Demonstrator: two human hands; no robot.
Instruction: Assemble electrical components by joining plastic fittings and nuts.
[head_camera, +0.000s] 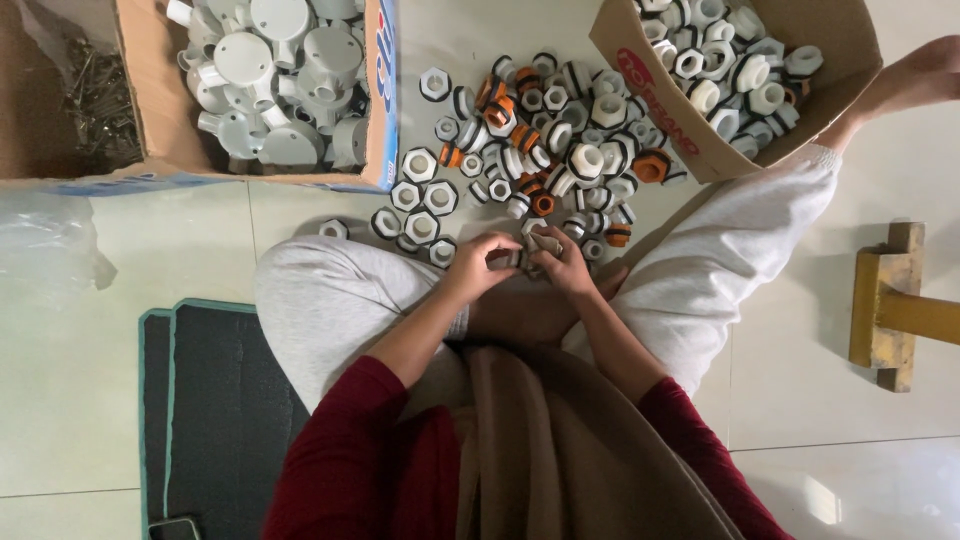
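The person sits cross-legged on the tiled floor, and both hands meet just above the lap over one small white fitting (527, 250). The left hand (480, 262) has its fingers curled narrow around the left side of that piece, and the right hand (560, 262) pinches it from the other side, fingertips of the two hands nearly touching; whether a second part sits between them cannot be told, since the fingers hide most of it. Just beyond the fingertips lies a spread pile of fittings (545, 140), white with black rings and some orange ones. To the left of the fingers a short row of white nuts (420, 195) lies flat. Farther out, beyond the left hand, stands a cardboard box of round grey junction boxes (275, 75); beyond the right hand a second, tilted carton (700, 150) holds more fittings. The step in hand looks like joining or twisting one fitting together; the next move would call for a firm pinch and a small turn.
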